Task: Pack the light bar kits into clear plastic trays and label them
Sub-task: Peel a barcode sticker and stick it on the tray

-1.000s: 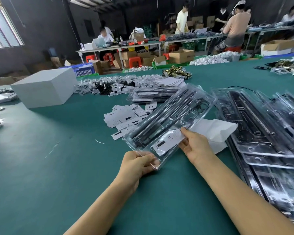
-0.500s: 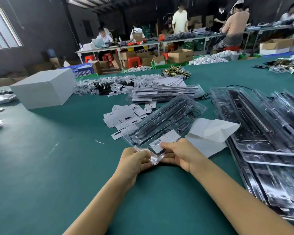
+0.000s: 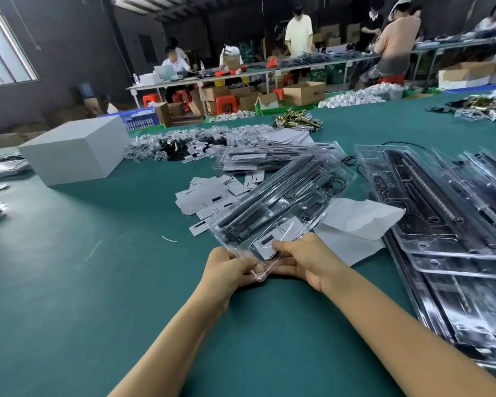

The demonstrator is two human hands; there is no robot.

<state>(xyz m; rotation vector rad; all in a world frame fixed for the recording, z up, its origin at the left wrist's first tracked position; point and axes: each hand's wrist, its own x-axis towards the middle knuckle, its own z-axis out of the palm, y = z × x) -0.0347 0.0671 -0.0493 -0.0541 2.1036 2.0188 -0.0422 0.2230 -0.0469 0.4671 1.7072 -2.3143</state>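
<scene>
The long clear plastic tray (image 3: pixel 281 202) lies slantwise on the green table (image 3: pixel 98 282), its long axis running from the near end at the person's hands away toward the far right. Inside it, black light bars sit lengthwise in the left channel, with smaller black parts and a coil of cable in the pockets toward the far end, and a white label with a black bar (image 3: pixel 269 242) at the near end. The left hand (image 3: pixel 226 267) pinches the tray's near corner, fingers curled round the plastic lip; the right hand (image 3: pixel 304 260) grips the same end, thumb pressed on the label. Just left of the tray lies a scatter of loose white labels (image 3: pixel 209 197); behind it, a stack of filled clear trays (image 3: pixel 267 159). A crumpled white sheet (image 3: pixel 355 224) lies just right of the tray, and beyond that more clear trays with black parts (image 3: pixel 441 224) overlap along the table's right edge.
</scene>
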